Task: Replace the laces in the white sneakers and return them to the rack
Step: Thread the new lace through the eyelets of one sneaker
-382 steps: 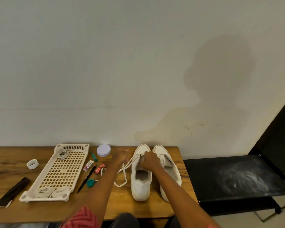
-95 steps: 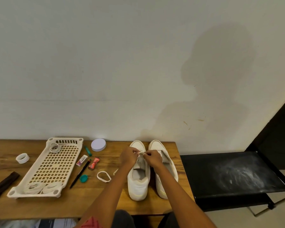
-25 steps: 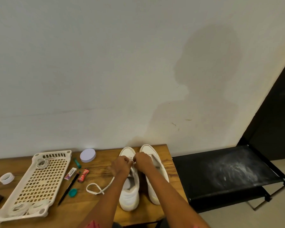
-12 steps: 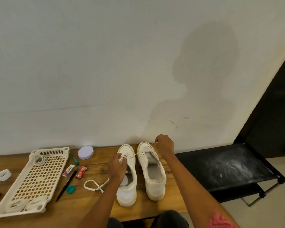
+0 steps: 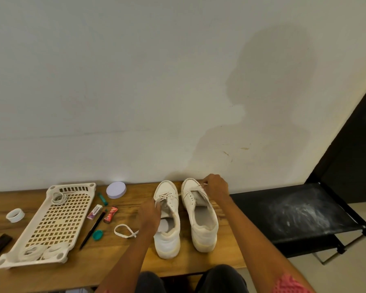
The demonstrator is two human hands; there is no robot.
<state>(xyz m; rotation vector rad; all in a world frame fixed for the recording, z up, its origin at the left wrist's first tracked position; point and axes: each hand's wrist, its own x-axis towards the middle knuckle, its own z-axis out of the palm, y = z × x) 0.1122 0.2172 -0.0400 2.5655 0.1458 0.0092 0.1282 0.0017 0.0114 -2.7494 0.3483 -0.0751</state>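
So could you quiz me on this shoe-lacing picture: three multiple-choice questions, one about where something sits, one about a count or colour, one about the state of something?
1. Where is the perforated plastic tray?
A. Left of the sneakers
B. On the black rack
C. Under the sneakers

2. How many white sneakers stand on the wooden table?
A. One
B. Two
C. Three

3. What is the right hand doing?
A. Resting flat on the table
B. Holding the pen
C. Pinching a lace pulled taut

Answers:
1 A, the tray lies left of the left sneaker.
2 B, the right sneaker stands beside it.
3 C, the lace runs from that sneaker's eyelets to the fingers.
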